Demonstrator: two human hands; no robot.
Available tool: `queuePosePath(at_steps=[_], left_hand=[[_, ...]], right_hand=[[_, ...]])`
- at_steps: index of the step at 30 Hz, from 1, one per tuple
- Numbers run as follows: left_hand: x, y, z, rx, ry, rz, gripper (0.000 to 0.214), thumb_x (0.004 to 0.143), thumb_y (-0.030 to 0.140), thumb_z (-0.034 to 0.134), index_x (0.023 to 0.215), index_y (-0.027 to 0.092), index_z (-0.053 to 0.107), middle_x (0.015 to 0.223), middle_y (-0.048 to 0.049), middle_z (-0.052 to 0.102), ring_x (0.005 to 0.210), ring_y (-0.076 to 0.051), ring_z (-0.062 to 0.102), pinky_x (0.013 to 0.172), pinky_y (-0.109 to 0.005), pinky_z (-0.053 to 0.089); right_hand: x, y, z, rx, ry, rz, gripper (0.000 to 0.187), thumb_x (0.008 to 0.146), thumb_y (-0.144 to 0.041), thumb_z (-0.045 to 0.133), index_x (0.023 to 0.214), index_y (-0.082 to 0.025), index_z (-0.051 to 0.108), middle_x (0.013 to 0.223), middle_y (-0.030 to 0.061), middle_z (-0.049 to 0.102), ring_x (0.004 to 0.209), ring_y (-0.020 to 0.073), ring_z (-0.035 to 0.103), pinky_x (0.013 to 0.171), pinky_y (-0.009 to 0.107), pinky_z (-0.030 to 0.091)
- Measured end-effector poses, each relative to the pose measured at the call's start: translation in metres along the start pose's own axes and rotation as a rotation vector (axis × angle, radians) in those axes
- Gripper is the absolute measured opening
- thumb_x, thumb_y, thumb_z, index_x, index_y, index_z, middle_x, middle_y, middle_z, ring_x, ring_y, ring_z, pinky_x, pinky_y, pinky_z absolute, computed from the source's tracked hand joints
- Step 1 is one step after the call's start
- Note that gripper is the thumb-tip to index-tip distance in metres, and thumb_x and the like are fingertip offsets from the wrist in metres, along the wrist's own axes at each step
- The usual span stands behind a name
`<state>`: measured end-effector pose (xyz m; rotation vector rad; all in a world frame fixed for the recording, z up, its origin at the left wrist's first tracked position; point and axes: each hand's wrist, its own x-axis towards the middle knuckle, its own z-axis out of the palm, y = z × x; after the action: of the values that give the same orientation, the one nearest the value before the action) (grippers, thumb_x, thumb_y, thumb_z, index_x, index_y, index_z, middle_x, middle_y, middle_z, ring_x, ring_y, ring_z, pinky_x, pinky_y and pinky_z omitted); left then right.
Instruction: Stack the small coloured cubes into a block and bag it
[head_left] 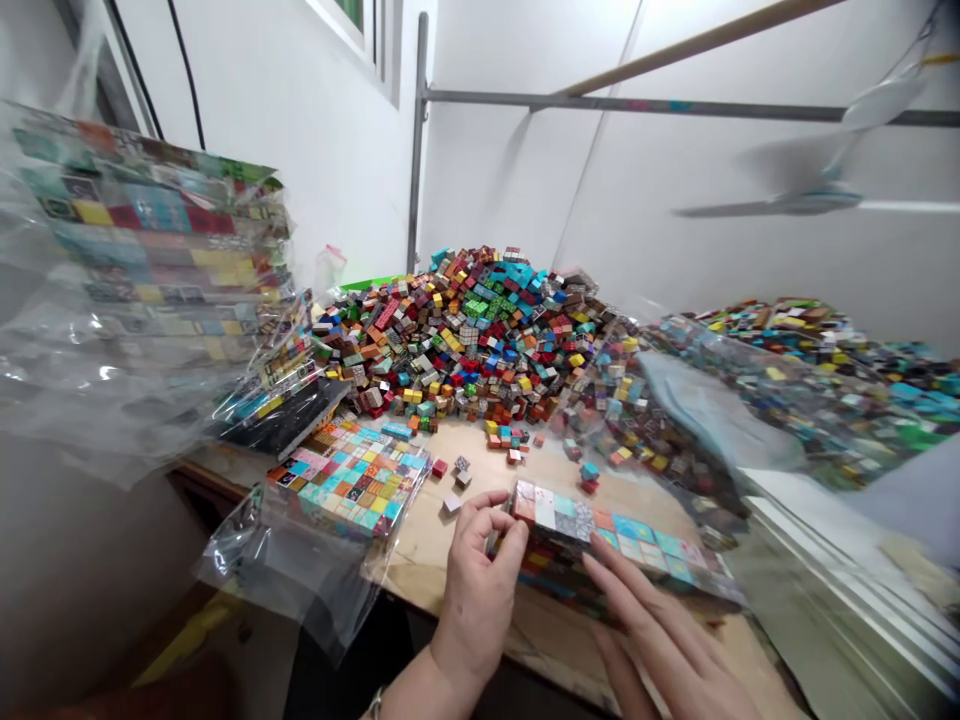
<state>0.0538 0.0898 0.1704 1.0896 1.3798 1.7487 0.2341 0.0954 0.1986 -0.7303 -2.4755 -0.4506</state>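
Well, over the pale wooden table, the long multicoloured block of patterned cubes sits just ahead of your right hand, slanted, outstretched against it, while your left hand pinches its left end

Cube pile bhnd block row, bag L
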Motion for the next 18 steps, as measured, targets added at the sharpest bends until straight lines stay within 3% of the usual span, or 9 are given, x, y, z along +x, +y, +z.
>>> queuePosePath(at_steps=[4, 11, 18], left_hand=[[0.0, 0.0, 0.0, 0.021, 0.005, 0.016, 0.019, 0.084, 0.032, 0.055, 0.07, 0.02, 0.062, 0.112, -0.0069, 0.053, 0.113, -0.019, 0.049, 0.101, -0.034, 0.032], [0.0, 0.0, 0.001, 0.023, 0.018, 0.022, 0.018, 0.084, 0.03, 0.054, 0.072, 0.02, 0.063, 0.11, -0.0065, 0.054, 0.111, -0.019, 0.05, 0.101, -0.034, 0.033], [0.0, -0.001, 0.001, 0.02, 0.031, 0.007, 0.017, 0.083, 0.029, 0.055, 0.07, 0.02, 0.061, 0.111, -0.0054, 0.054, 0.111, -0.018, 0.05, 0.101, -0.033, 0.033]], right_hand=[[0.004, -0.002, 0.016, -0.102, -0.101, -0.091, 0.048, 0.089, -0.015, 0.039, 0.136, -0.005, 0.036, 0.139, 0.0189, 0.044, 0.126, 0.0206, 0.045, 0.093, 0.027, 0.047], [-0.007, -0.005, 0.029, -0.167, -0.132, -0.072, 0.063, 0.089, -0.009, 0.033, 0.147, -0.006, 0.008, 0.141, 0.02, 0.037, 0.11, 0.0216, 0.059, 0.082, 0.028, 0.054], [-0.004, -0.005, 0.033, -0.187, -0.137, -0.082, 0.065, 0.088, -0.004, 0.029, 0.147, -0.007, 0.002, 0.139, 0.0198, 0.038, 0.096, 0.02, 0.066, 0.073, 0.028, 0.056]])
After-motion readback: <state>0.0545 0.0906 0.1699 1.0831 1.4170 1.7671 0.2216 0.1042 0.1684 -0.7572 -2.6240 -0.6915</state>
